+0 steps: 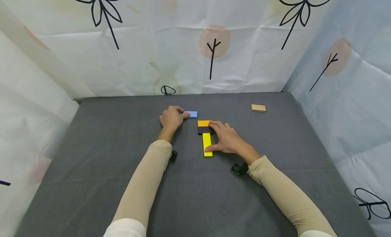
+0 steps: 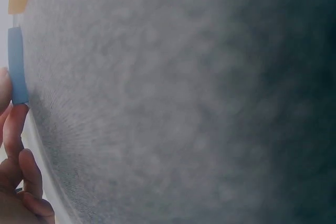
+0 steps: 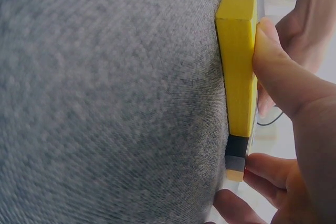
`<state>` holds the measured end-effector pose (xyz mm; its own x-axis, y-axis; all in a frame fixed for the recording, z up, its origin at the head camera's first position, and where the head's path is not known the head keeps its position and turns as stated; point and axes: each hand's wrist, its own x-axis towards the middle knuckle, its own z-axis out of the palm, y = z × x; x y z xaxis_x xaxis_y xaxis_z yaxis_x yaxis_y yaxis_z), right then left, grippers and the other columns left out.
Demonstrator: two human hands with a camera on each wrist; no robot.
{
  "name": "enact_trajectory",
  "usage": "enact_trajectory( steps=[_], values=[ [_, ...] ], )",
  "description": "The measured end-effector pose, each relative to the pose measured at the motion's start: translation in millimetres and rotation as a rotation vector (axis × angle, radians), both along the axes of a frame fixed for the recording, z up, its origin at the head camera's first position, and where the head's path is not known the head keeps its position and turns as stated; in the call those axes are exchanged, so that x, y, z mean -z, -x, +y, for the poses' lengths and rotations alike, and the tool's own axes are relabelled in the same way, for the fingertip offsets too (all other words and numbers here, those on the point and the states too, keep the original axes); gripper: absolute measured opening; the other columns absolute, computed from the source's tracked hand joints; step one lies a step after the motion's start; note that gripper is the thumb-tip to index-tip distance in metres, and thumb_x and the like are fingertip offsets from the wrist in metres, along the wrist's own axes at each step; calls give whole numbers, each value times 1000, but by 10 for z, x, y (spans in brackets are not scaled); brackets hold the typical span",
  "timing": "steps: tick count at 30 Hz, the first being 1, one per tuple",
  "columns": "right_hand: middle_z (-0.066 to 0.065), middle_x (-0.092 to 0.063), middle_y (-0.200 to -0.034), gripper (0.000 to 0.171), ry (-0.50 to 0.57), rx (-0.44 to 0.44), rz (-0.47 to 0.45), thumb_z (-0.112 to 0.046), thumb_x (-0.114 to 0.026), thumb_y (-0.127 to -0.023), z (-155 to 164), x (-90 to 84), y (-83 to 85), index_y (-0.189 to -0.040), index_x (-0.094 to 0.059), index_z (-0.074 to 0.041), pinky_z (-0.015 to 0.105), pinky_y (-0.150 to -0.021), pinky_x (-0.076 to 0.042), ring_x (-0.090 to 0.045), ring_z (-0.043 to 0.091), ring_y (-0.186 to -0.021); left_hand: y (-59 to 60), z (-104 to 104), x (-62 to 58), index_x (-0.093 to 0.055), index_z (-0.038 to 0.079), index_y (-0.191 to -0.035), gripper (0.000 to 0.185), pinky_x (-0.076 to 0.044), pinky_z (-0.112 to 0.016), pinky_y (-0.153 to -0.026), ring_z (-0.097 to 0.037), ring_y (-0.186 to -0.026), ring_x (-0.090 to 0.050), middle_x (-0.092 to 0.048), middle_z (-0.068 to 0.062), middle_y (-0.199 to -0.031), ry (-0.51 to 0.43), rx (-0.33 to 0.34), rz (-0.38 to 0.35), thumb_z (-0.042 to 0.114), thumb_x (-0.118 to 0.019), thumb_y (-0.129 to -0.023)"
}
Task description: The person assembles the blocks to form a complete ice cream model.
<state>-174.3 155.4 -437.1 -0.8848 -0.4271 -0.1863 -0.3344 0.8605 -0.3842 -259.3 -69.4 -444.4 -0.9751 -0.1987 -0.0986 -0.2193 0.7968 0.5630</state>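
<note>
1. Grip: my left hand (image 1: 172, 117) pinches the blue block (image 1: 191, 114) by its left end. My right hand (image 1: 226, 138) is spread, not closed round anything, its thumb on the yellow block (image 1: 207, 145).
2. Position: relative to the dark block (image 1: 204, 130), the blue block lies beyond and left; the amber block (image 1: 203, 123) adjoins its far side; the yellow block runs from its near side toward me. The tan block (image 1: 258, 108) sits well off, beyond and right.
3. Governing relation, as I judge it: the blue block's long axis runs left to right, crosswise to the yellow block's. My left hand is nearer it.
4. Views: left wrist shows a fingertip against the blue block's held end, hidden in head. Right wrist omits the blue block.
</note>
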Motion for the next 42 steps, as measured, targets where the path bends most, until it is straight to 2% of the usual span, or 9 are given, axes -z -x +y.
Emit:
enact_trajectory(
  steps=[7, 22, 33, 42],
  values=[
    [7, -29, -168, 106, 3, 4, 3, -61, -81, -79, -3, -11, -5, -160, -33, -11, 57, -105, -41, -45, 36, -130, -45, 33, 2, -78, 22, -110, 36, -42, -48, -98, -29, -110, -64, -76, -1, -114, -8, 18, 8, 49, -79, -86],
    [6, -29, -168, 106, -11, 13, 2, -62, -80, -79, -6, 9, -3, -161, -33, -12, 57, -108, -40, -44, 36, -133, -130, 89, -1, -78, 20, -110, 34, -42, -48, -97, -30, -108, -65, -76, -3, -113, -36, 12, 15, 46, -80, -87],
    [6, -29, -168, 107, -2, 15, -7, -62, -80, -79, -3, 0, -14, -161, -32, -13, 58, -108, -40, -44, 36, -133, -137, 87, -31, -79, 22, -109, 34, -44, -49, -101, -29, -111, -65, -77, -2, -115, -55, 2, 13, 46, -80, -86],
    [5, -27, -168, 107, -6, 7, 5, -63, -79, -80, 1, 23, 0, -161, -31, -13, 56, -106, -40, -44, 35, -132, -146, 121, -47, -79, 21, -112, 34, -43, -50, -101, -29, -107, -66, -77, -2, -112, -60, 37, 2, 46, -78, -88]
  ],
)
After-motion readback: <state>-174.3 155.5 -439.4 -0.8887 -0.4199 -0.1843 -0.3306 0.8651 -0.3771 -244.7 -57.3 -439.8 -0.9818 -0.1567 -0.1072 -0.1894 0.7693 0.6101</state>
